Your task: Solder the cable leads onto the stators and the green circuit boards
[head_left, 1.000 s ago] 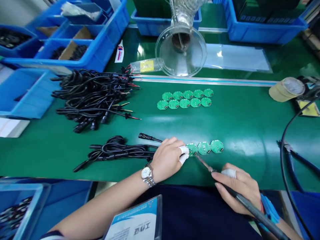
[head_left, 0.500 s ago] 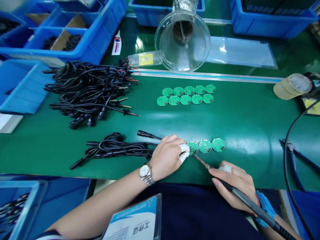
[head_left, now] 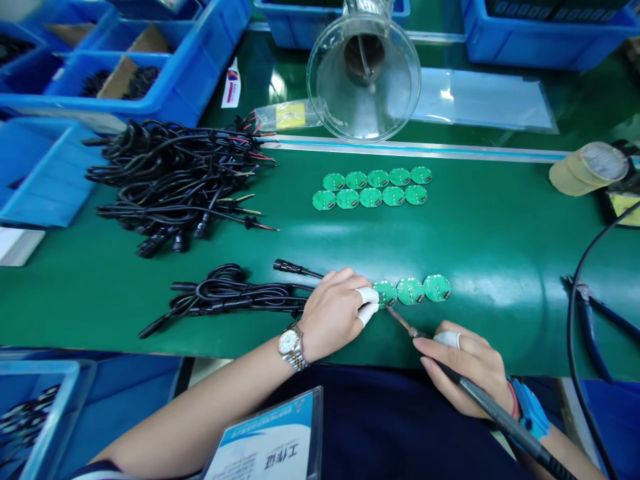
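My right hand [head_left: 465, 363] grips a soldering iron [head_left: 475, 393] like a pen. Its tip meets the lower edge of a round green circuit board [head_left: 385, 292], the left one of three lying in a row. My left hand [head_left: 336, 305], with white finger cots, is closed at that board's left edge. Black cables [head_left: 235, 293] run from the left in under this hand, and its fingertips seem pinched on a cable end, though the wires there are mostly hidden. To the right lie two more green boards, a middle one [head_left: 410, 291] and an end one [head_left: 437, 288].
Two rows of green boards [head_left: 371, 197] lie farther back. A heap of black cables [head_left: 175, 180] is at left, by blue bins [head_left: 185, 87]. A clear funnel-shaped hood [head_left: 320, 80] hangs at the back. Pliers [head_left: 590, 327] and a solder spool [head_left: 570, 175] are at right.
The soldering iron's tip and my right hand have shifted very slightly left along the board's edge. My left hand stays in place.
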{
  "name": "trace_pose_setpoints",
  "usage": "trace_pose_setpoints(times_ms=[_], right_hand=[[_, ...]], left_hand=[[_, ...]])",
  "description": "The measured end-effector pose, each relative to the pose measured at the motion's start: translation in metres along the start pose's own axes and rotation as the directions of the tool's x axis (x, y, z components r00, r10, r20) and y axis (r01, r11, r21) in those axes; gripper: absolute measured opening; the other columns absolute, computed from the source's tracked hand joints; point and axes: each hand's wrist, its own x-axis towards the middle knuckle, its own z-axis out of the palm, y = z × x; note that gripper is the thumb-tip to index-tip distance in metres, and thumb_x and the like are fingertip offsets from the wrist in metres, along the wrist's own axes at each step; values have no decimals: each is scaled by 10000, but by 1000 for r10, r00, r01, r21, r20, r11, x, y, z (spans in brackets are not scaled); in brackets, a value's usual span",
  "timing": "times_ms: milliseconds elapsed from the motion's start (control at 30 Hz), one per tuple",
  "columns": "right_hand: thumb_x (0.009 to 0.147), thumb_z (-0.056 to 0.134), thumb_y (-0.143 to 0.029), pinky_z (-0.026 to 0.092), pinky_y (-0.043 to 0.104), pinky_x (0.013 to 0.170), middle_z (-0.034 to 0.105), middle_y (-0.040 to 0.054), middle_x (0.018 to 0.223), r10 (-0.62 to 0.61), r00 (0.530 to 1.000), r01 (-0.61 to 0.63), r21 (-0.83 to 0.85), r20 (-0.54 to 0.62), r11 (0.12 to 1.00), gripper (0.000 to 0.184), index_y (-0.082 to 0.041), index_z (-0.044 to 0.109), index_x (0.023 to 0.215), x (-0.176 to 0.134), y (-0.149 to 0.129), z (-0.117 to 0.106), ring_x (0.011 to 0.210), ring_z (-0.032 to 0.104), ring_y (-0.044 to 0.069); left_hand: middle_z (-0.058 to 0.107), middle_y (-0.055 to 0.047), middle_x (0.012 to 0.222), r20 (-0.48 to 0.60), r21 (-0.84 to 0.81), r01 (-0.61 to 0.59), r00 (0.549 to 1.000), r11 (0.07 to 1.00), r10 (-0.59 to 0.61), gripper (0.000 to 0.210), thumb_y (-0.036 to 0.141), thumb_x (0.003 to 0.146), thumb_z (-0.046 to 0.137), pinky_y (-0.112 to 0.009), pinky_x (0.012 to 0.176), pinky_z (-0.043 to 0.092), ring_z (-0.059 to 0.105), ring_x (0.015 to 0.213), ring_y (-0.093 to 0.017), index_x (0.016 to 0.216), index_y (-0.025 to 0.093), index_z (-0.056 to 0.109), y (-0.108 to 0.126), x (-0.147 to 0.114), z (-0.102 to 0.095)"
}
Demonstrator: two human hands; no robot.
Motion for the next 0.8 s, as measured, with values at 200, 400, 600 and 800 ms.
trace_pose_setpoints(times_ms=[200,400,600,800], right_hand=[[706,580,-32,460,266,537,540,13,617,-18,1000,18,0,-2,1000,349,-152,600,1033,2,-1,-2,594,512,116],[718,576,-42,469,256,538,554,21,631,12,1000,-12,-10,5,1000,311,-147,608,1009,3,-2,-2,610,533,120],[726,555,-51,482,249,525,546,8,604,-20,1000,20,-20,7,1000,294,-158,609,995,12,-7,-11,581,536,115],[730,584,-79,524,257,575,582,4,644,-46,996,36,-124,-80,992,352,-207,581,1057,13,1,-21,628,592,133]], left_hand=[[631,2,824,1,10,-7,1000,1000,7,159,250,834,499,-317,659,315,441,761,-173,760,205,632,-2,-1,1],[630,6,825,6,28,-8,1000,1000,8,164,259,838,493,-315,657,308,438,760,-171,761,208,628,-2,-1,0],[629,-6,819,0,36,-23,1000,999,23,175,244,838,486,-320,650,304,437,756,-174,748,199,629,-1,-1,0],[627,-7,806,0,37,-24,1000,999,24,168,232,833,490,-321,646,304,438,752,-173,742,199,627,-1,-1,1]])
